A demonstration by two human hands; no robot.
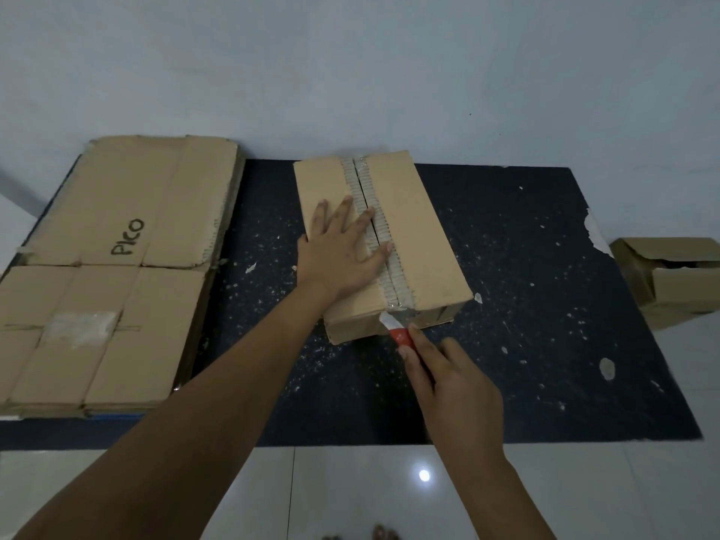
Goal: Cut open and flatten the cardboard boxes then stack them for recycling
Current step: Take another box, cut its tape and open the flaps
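Note:
A closed cardboard box (413,235) lies on the dark mat (526,305), its top seam running away from me with torn tape along it. My left hand (343,247) presses flat on the left top flap, fingers spread and reaching the seam. My right hand (448,380) grips a red-handled utility knife (397,332). The knife's blade tip touches the taped seam at the box's near end. A stack of flattened cardboard (113,267), one sheet marked "PICO", lies at the left.
Another cardboard box (670,278) with loose flaps stands on the floor at the right, off the mat. Paper scraps dot the mat. White floor tiles (350,493) lie in front, a pale wall behind. Toes show at the bottom edge.

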